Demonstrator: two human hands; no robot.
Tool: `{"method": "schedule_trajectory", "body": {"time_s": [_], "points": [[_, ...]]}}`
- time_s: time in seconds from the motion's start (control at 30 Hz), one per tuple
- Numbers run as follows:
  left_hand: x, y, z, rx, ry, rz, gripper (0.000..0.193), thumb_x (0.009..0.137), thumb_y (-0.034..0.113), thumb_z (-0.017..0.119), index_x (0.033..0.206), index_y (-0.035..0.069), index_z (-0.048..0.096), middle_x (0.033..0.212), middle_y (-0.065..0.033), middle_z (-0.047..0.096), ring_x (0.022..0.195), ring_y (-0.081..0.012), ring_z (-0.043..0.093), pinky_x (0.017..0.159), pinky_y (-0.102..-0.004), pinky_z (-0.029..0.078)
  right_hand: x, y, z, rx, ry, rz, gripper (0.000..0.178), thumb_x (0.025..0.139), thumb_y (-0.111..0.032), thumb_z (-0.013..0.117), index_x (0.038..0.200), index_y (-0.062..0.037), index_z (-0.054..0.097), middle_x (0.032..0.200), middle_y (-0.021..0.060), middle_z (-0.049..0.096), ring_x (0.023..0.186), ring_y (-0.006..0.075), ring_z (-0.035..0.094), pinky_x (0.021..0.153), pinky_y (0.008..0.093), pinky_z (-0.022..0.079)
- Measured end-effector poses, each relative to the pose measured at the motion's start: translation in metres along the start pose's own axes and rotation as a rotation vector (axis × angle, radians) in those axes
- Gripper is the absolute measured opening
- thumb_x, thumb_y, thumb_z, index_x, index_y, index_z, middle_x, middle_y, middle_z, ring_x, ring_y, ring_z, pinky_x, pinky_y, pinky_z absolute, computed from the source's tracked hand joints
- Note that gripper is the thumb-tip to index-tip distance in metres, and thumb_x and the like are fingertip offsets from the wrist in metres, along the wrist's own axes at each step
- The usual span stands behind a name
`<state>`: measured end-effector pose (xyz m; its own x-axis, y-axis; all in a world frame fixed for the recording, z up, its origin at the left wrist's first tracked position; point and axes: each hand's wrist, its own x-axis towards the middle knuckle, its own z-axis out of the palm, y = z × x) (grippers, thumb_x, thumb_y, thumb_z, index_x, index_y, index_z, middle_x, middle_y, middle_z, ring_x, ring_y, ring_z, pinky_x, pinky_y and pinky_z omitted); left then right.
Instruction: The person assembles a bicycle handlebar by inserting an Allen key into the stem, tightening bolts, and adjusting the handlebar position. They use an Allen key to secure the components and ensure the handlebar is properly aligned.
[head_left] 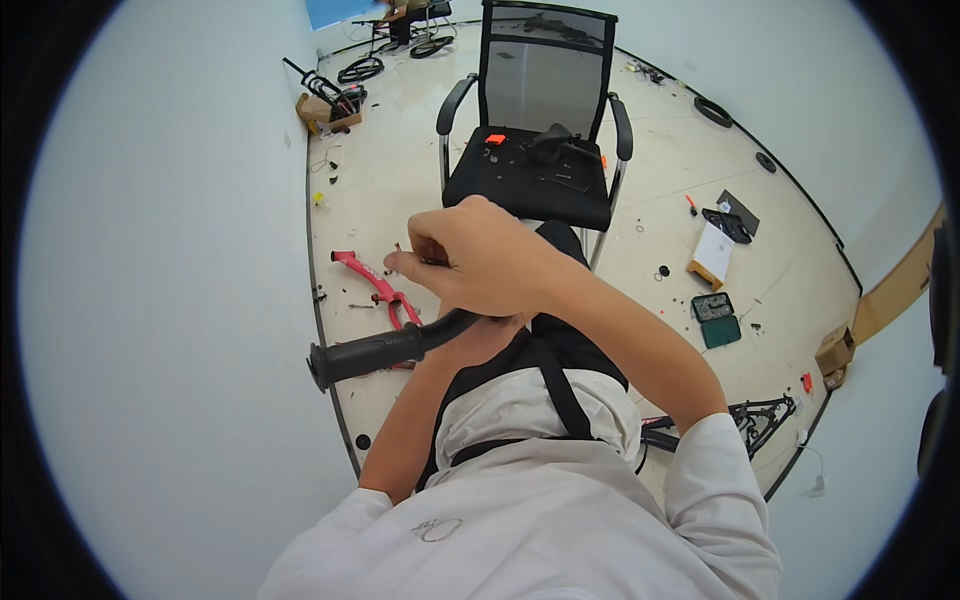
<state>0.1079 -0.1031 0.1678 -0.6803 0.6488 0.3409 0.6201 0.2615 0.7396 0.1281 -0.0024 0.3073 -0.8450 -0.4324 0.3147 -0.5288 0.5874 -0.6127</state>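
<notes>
A black bicycle handlebar with a ribbed rubber grip (pixel 368 358) juts out to the left in front of my body. My left hand (pixel 480 343) is closed around its bar, partly covered by my other hand. Above it, my right hand (pixel 490 262) has its fingers curled, with thumb and forefinger pinched together. A small thin metal piece (pixel 398 248) shows at those fingertips, too small to name. The rest of the handlebar lies behind my hands and cannot be seen. Beyond them, a pink bicycle frame (pixel 372 275) rests on the floor.
A black mesh office chair (pixel 545 175) stands ahead, small parts on its seat. To the right lie a green case (pixel 718 330), a white box (pixel 710 252) and a black bicycle frame (pixel 765 422). An open carton (pixel 345 115) sits by the left wall. Another person (pixel 400 20) works far back.
</notes>
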Motion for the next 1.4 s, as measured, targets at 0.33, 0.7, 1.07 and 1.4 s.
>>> {"method": "schedule_trajectory", "body": {"time_s": [0.33, 0.7, 1.07, 1.4], "points": [[0.006, 0.000, -0.001, -0.238, 0.100, 0.173, 0.045, 0.075, 0.029, 0.088, 0.105, 0.005, 0.065, 0.086, -0.0014, 0.069, 0.078, -0.0156, 0.064, 0.075, -0.0308, 0.051, 0.006, 0.025, -0.021, 0.248, -0.102, -0.054, 0.015, 0.092, -0.015, 0.061, 0.091, -0.0014, 0.068, 0.077, 0.0058, 0.065, 0.063, 0.0102, 0.058, 0.056, 0.0259, 0.046], [-0.006, 0.008, -0.012, -0.325, 0.050, 0.067, 0.054, 0.066, 0.031, 0.093, 0.104, 0.006, 0.063, 0.093, -0.0030, 0.064, 0.084, -0.0153, 0.061, 0.080, -0.0310, 0.049, -0.014, 0.054, -0.034, -0.622, 0.026, -0.640, 0.030, 0.084, -0.031, 0.068, 0.104, -0.0084, 0.070, 0.142, 0.0062, 0.057, 0.135, 0.0275, 0.045, 0.109, 0.0443, 0.034], [-0.007, 0.021, -0.013, -0.599, -0.109, 0.068, 0.058, 0.061, 0.026, 0.094, 0.105, 0.005, 0.063, 0.093, -0.0025, 0.066, 0.085, -0.0138, 0.062, 0.080, -0.0286, 0.051, -0.017, 0.037, -0.072, -0.769, -0.158, -0.744, 0.068, 0.074, -0.064, 0.070, 0.113, -0.0094, 0.064, 0.138, 0.0078, 0.058, 0.139, 0.0299, 0.042, 0.114, 0.0498, 0.033], [0.010, 0.006, -0.020, -0.205, 0.419, 0.111, 0.044, 0.066, 0.019, 0.088, 0.100, 0.005, 0.063, 0.078, -0.0065, 0.070, 0.069, -0.0128, 0.067, 0.067, -0.0262, 0.053, -0.027, 0.091, -0.027, -0.861, -0.032, -0.380, 0.056, 0.087, -0.057, 0.060, 0.062, -0.0076, 0.060, 0.059, 0.0075, 0.059, 0.069, 0.0270, 0.062, 0.067, 0.0387, 0.050]]}}
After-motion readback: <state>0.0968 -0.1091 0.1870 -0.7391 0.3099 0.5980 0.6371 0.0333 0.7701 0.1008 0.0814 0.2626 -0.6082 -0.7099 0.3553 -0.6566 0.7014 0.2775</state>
